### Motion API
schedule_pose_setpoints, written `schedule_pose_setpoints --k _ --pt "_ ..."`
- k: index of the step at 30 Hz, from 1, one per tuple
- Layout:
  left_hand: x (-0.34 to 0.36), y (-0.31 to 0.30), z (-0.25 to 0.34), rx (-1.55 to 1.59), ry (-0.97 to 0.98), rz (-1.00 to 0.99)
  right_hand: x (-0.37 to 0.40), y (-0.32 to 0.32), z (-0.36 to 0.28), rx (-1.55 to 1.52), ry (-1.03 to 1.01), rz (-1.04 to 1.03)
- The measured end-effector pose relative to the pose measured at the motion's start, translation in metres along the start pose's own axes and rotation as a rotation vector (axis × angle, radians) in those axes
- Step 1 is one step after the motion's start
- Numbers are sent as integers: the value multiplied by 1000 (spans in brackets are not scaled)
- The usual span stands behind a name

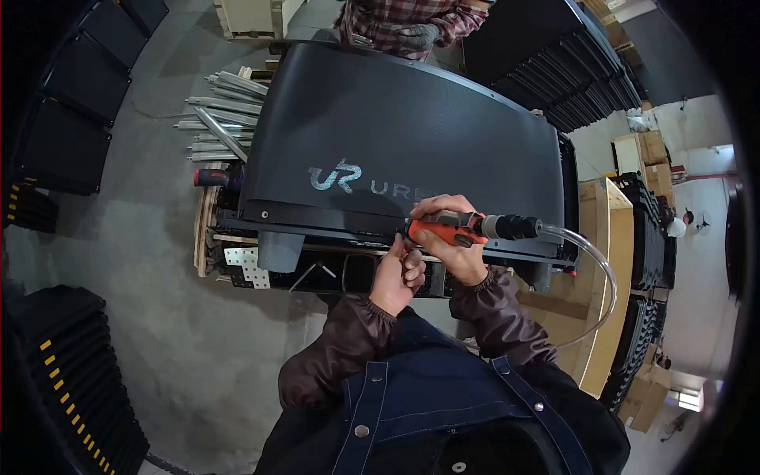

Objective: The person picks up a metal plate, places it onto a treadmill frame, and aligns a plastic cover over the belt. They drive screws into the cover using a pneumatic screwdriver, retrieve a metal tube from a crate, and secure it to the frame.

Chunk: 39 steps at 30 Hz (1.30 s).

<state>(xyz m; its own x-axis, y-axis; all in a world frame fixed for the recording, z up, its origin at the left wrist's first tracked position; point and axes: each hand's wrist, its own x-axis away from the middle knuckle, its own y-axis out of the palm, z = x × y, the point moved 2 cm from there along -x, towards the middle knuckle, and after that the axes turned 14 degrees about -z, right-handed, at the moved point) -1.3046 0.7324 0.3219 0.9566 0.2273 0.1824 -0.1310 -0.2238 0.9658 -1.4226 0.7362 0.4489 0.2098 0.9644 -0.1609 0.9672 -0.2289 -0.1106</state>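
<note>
A large black panel (396, 119) with a shiny logo and letters lies across the bench in front of me. My right hand (453, 241) is wrapped round an orange and black air tool (443, 229), held at the panel's near edge. From the tool's rear a clear hose (608, 269) curves down to the right. Close to the tool's nose, my left hand (398, 275) has curled fingers, with thumb and forefinger at the panel edge. Whatever those fingertips hold is too small to make out.
Another person (412, 28) in a checked shirt and grey gloves stands across the panel. Metal tubes (229, 111) and a red-ended tool (210, 178) lie at left. A wooden crate (613, 293) stands at right. Black stacked parts (67, 372) are at lower left.
</note>
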Motion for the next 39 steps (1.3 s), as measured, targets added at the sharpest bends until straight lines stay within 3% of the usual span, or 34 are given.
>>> schedule_pose_setpoints --k 2,4,9,14,20,26,27,29,30,32,33,36,38,39 --pt "9 -5 -3 -73 -19 64 0 -3 6 137 -60 -32" --pt "25 -26 -15 -256 75 435 -2 0 7 96 -67 -35" --pt "57 -55 -10 -320 -3 367 -10 13 3 60 -73 -81" --pt "74 -28 -5 -378 -4 208 -6 6 9 43 -90 -91" --pt "79 -23 -2 -543 0 214 -8 4 -2 107 -73 -150" --pt "90 -21 -4 -649 162 209 -15 -3 -15 80 71 -252" --pt "91 -17 -3 -662 168 217 -10 13 -12 -105 60 -40" --pt "95 -10 -3 -677 237 214 -1 37 -5 122 -26 203" --pt "96 -4 -4 -688 242 218 -2 32 -10 212 -49 36" --pt "98 6 -3 -767 242 267 -12 1 -25 80 39 -278" --pt "99 6 -2 -781 247 270 -17 -11 -20 -55 78 -268" --pt "97 3 -2 -814 301 320 -11 5 -18 -46 65 13" --pt "101 3 -1 -774 374 336 -2 18 -22 182 -121 -242" --pt "101 3 1 -784 382 341 -4 8 -27 211 -92 -371"
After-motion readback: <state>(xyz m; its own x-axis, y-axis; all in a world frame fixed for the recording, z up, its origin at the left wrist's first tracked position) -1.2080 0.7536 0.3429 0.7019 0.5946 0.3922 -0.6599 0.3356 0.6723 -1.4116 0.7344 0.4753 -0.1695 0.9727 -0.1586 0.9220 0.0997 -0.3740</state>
